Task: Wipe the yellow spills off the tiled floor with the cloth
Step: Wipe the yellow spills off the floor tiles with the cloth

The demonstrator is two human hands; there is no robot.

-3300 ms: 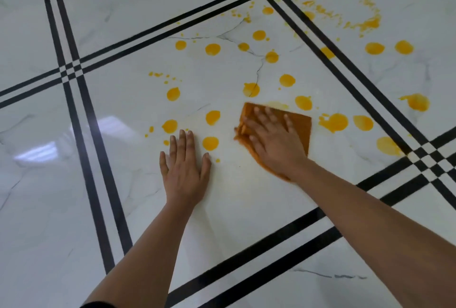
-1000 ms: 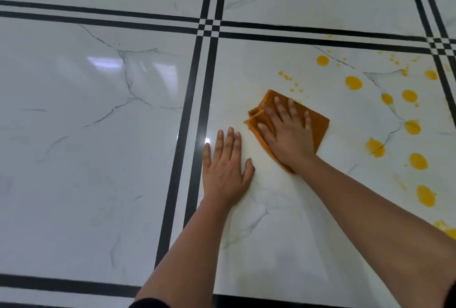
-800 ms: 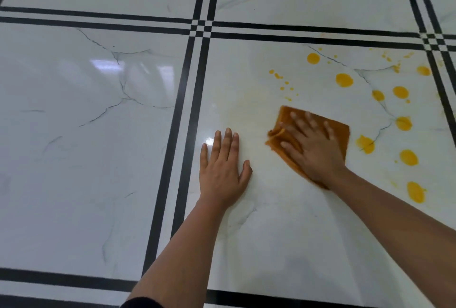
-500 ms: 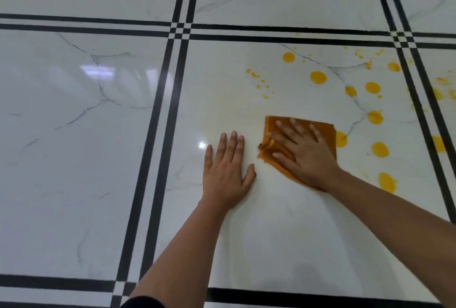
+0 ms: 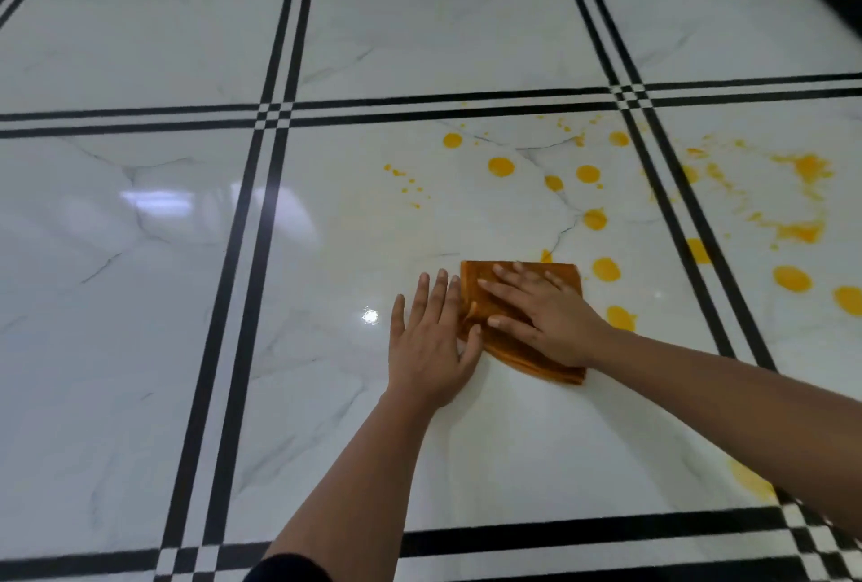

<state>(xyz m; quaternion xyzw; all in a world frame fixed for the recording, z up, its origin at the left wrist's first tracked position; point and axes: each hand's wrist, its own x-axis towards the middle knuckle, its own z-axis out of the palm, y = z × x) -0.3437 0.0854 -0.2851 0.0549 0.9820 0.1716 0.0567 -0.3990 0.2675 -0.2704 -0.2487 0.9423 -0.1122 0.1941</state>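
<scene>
Sleeve: I see a dark cuff (image 5: 291, 568) at the bottom edge, on my left forearm.
Near spill: a pale yellow smear (image 5: 750, 481) lies by the black border strips, just below my right forearm.
Left hand: my left hand (image 5: 431, 343) lies flat on the tiled floor (image 5: 140, 301), palm down, fingers straight and close together; its thumb side touches the cloth's left edge. It grips nothing.
Right hand: my right hand (image 5: 543, 313) is spread, pressed palm down on the cloth, fingers pointing left and away from me. It pins the cloth and pinches nothing.
Cloth: the folded orange cloth (image 5: 522, 348) lies flat on the white marbled tile, under my right hand, layered edges showing at its near corner.
Closest drops: round yellow spills (image 5: 606, 269) sit just right of the cloth; one blob (image 5: 621, 317) is beside my right wrist.
Farther drops: more dots (image 5: 501, 166) scatter beyond the cloth toward the black grout lines (image 5: 420, 103).
Far right tile: a broken ring of yellow splatter (image 5: 809, 169) spreads past the double black lines.
</scene>
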